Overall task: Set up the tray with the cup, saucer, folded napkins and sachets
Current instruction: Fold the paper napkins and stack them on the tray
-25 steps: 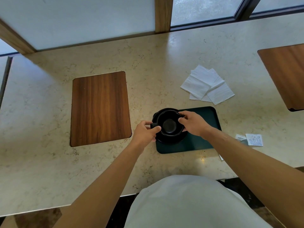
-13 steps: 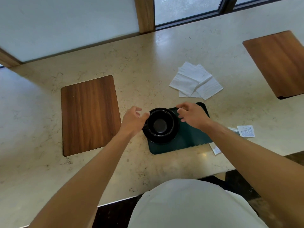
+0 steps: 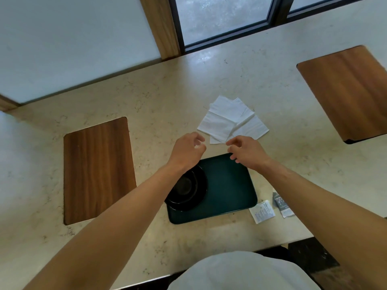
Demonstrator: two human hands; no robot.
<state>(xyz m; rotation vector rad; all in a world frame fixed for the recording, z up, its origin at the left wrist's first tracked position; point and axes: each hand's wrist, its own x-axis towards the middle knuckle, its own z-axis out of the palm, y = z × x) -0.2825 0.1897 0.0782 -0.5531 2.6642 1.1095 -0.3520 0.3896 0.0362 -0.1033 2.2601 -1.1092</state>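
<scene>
A black cup [image 3: 184, 186] stands on a black saucer [image 3: 199, 197] at the left end of a dark green tray [image 3: 230, 191]; my left forearm covers part of both. Several white napkins [image 3: 226, 120] lie overlapping on the counter beyond the tray. White and grey sachets [image 3: 270, 208] lie on the counter to the tray's right. My left hand [image 3: 187, 150] and my right hand [image 3: 247, 150] hover over the tray's far edge, just short of the napkins. Their fingers are loosely curled and hold nothing.
Wooden panels are set into the marble counter at the left [image 3: 97, 168] and at the far right [image 3: 347, 91]. A window and a wall run behind the counter. Its front edge is close to my body.
Both hands have let go of the cup and saucer and moved forward, away from me, towards the napkins. The cup and saucer stay on the tray.
</scene>
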